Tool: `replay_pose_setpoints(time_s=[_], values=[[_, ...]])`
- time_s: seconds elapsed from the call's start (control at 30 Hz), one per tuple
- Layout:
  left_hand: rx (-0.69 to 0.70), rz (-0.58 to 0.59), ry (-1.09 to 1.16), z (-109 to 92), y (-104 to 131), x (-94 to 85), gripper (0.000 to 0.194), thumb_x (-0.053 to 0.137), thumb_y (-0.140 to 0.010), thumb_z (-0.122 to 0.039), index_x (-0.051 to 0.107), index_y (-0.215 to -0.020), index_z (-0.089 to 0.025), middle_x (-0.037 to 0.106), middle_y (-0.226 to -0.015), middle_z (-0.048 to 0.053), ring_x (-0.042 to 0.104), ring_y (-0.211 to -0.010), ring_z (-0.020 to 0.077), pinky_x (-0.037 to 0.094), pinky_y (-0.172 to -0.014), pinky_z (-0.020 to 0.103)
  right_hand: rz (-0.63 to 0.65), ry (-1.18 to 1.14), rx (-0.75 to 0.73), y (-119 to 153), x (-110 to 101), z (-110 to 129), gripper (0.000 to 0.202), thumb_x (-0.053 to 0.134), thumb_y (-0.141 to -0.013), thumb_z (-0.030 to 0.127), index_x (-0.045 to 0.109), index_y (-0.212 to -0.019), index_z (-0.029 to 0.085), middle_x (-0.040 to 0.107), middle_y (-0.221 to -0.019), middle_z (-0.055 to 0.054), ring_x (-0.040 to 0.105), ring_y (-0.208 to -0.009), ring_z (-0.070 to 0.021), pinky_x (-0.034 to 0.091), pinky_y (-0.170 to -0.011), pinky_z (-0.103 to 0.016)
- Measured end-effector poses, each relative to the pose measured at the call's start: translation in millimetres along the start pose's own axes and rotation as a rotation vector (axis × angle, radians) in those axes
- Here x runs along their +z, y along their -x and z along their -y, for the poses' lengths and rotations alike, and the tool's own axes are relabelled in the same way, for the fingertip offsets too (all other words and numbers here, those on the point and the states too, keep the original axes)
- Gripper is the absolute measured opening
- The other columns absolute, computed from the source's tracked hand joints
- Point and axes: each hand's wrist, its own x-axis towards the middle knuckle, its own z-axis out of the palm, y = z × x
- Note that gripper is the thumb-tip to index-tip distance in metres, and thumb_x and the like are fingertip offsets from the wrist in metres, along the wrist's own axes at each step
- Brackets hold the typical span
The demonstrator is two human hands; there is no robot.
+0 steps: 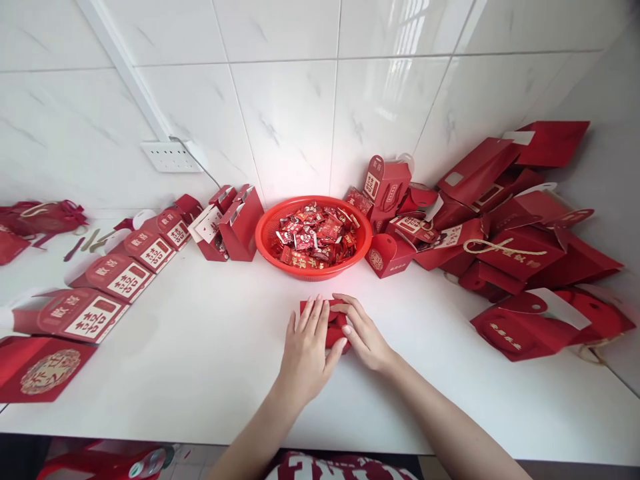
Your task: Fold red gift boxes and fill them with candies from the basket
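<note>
On the white table, a small red paper box (pixel 336 328) lies between my two hands, mostly covered by them. My left hand (pixel 310 343) holds it from the left, its straight fingers laid over the top and its thumb reaching across the near side. On the other side, my right hand (pixel 363 333) has its bent fingers and thumb against the box. The hands hide the box's exact shape. Just beyond them stands a red plastic basket (pixel 265 250) piled with red-wrapped sweets (pixel 313 233).
Red gift boxes (pixel 127 280) line the left side, with two open paper bags (pixel 243 223) by the basket. Many red boxes (pixel 530 257) are heaped at right. A socket strip (pixel 170 157) is on the tiled wall; red pouches (pixel 47 217) lie far left.
</note>
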Motion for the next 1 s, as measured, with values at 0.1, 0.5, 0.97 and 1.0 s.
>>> replay_pose_setpoints(time_s=[0.1, 0.5, 0.97, 1.0], values=[[-0.078, -0.016, -0.027, -6.2, 4.8, 3.7, 0.069, 0.052, -0.094, -0.046, 0.027, -0.155, -0.027, 0.036, -0.156, 0.014, 0.034, -0.143, 0.0445, 0.031, -0.106, 0.071, 0.018, -0.005, -0.020, 0.6, -3.3, -9.1, 0.047, 0.030, -0.102, 0.052, 0.045, -0.139, 0.029, 0.043, -0.146, -0.012, 0.045, -0.135, -0.0288, 0.044, -0.108, -0.050], [-0.278, 0.034, -0.396, 19.6, 12.4, -23.4, 0.068, 0.048, -0.095, -0.048, 0.031, -0.154, -0.018, 0.025, -0.161, 0.011, 0.028, -0.147, 0.0376, 0.036, -0.109, 0.065, 0.197, 0.052, 0.008, 4.1, -3.8, -9.6, 0.045, 0.033, -0.104, 0.045, 0.033, -0.145, 0.027, 0.047, -0.140, -0.013, 0.062, -0.107, -0.0215, 0.051, -0.096, -0.042], [-0.263, 0.020, -0.431, 21.5, 6.1, -21.5, 0.070, 0.049, -0.094, -0.052, 0.036, -0.152, -0.016, 0.027, -0.160, 0.014, 0.030, -0.146, 0.0382, 0.036, -0.111, 0.062, 0.266, 0.115, 0.084, 3.4, -4.0, -9.1, 0.039, 0.037, -0.104, 0.042, 0.040, -0.139, 0.025, 0.060, -0.130, -0.010, 0.062, -0.111, -0.0217, 0.049, -0.097, -0.039], [-0.257, 0.018, -0.434, 21.9, 6.0, -21.7, 0.068, 0.050, -0.094, -0.052, 0.037, -0.151, -0.017, 0.028, -0.160, 0.013, 0.030, -0.146, 0.0381, 0.036, -0.110, 0.062, 0.268, 0.117, 0.085, 3.3, -4.0, -9.0, 0.039, 0.037, -0.104, 0.042, 0.041, -0.139, 0.025, 0.061, -0.129, -0.010, 0.062, -0.112, -0.0217, 0.049, -0.096, -0.039]])
